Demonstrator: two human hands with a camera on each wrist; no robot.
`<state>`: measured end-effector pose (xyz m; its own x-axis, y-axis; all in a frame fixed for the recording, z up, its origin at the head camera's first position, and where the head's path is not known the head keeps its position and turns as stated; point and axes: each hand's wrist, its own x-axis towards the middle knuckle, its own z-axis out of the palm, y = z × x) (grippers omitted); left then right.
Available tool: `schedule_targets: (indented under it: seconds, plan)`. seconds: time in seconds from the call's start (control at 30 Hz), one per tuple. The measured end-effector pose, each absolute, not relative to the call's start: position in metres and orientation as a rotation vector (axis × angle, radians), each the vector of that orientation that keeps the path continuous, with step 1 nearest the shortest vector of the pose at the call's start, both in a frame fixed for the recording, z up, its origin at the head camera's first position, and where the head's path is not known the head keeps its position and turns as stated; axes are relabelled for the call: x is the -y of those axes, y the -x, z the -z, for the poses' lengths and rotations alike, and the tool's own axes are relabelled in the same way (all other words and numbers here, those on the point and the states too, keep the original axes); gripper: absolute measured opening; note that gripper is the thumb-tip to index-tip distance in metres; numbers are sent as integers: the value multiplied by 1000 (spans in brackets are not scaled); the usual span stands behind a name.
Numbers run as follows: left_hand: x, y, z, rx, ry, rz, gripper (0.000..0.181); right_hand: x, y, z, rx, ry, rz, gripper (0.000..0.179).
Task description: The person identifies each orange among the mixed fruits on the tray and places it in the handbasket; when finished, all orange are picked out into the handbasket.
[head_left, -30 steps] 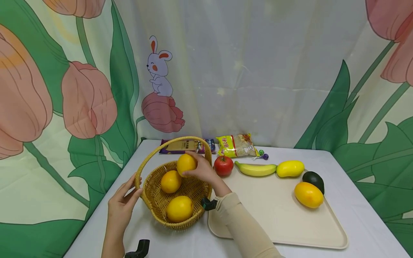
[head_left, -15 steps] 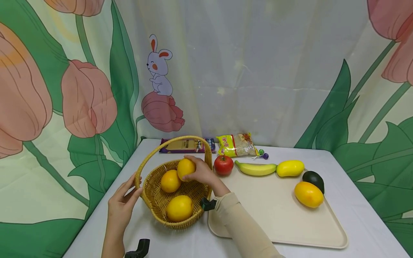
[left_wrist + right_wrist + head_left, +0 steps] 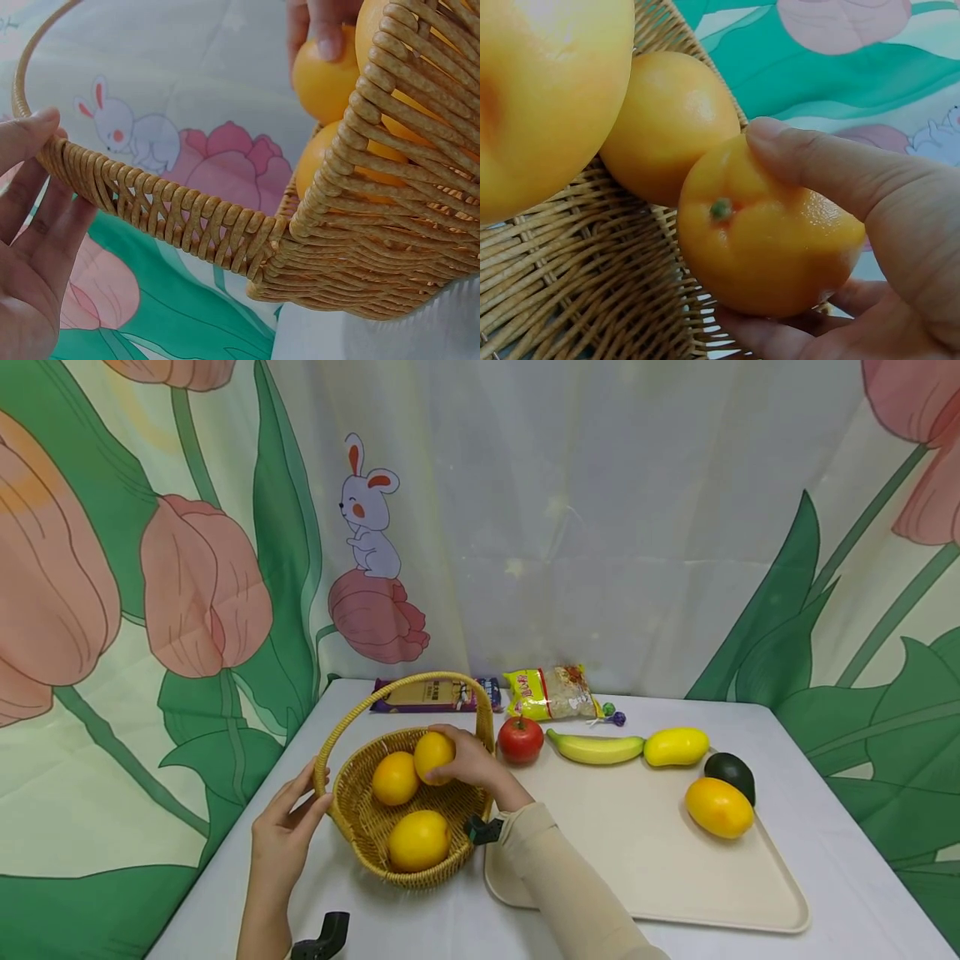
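My left hand [image 3: 279, 839] holds the side of the wicker basket's handle [image 3: 324, 768], thumb on one side and fingers on the other, as the left wrist view shows. Inside the basket [image 3: 360, 852], toward its back, my right hand [image 3: 474, 762] grips an orange [image 3: 742, 240] with a small green stem end, thumb above and fingers beneath. A second orange [image 3: 395, 778] lies right beside it. Nearer the front of the basket rests a larger yellow-orange fruit [image 3: 418, 841]. My right palm hides part of the gripped orange.
Right of the basket lies a beige tray [image 3: 600, 843]. Along its edges are a red apple [image 3: 520, 741], a banana [image 3: 597, 748], a yellow mango [image 3: 677, 747], a dark avocado [image 3: 731, 777] and an orange-yellow mango [image 3: 718, 808]. Behind are a purple packet [image 3: 427, 697], a yellow bag [image 3: 551, 693] and lollipops [image 3: 612, 714].
My right hand has lowered the orange a little deeper into the basket, close against the second orange. My left hand stays on the handle.
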<state>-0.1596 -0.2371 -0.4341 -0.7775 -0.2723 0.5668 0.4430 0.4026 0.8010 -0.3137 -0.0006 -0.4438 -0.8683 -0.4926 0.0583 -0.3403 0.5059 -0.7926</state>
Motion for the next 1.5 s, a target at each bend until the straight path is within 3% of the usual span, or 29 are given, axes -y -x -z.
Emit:
schedule_targets:
  seconds: [0.93,1.5]
  plan:
    - [236,160,430,2033,160,1415,50,2,319,456,-2466,640,1187,77]
    - [236,159,429,2037,114,1417,50,0,313,442,-2463,736,1174,75]
